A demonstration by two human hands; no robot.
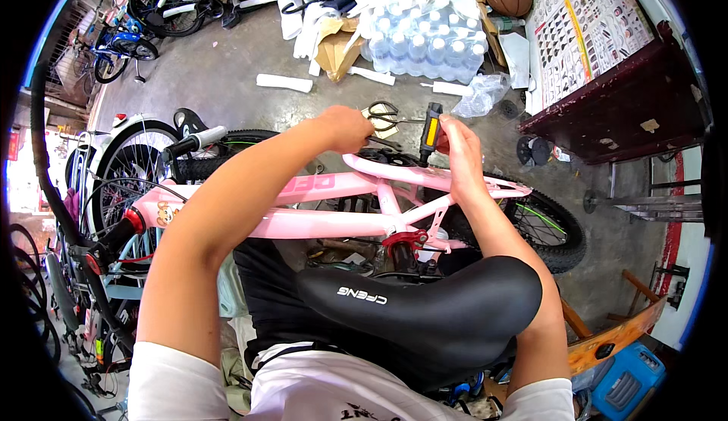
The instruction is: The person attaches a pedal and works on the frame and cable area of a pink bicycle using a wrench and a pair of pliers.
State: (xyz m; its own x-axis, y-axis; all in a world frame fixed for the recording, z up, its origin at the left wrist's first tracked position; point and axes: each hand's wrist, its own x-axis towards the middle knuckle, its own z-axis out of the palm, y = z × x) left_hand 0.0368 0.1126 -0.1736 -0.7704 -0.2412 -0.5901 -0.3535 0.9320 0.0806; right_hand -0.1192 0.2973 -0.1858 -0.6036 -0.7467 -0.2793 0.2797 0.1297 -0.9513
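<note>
Above the floor (220, 72): pink bicycle frame (322, 224), pedal (431, 134) at its far edge

Pedal black, yellow strip. Right hand (462, 148) touches it with the fingers; cannot tell how firmly grasped. Left hand (347, 129) curled, just across; cannot tell whether it holds anything. Black-handled scissors (396, 120) between the hands. Black saddle (432, 315) nearer the torso. Shrink-wrapped bottles (425, 42) toward floor's far edge.
</note>
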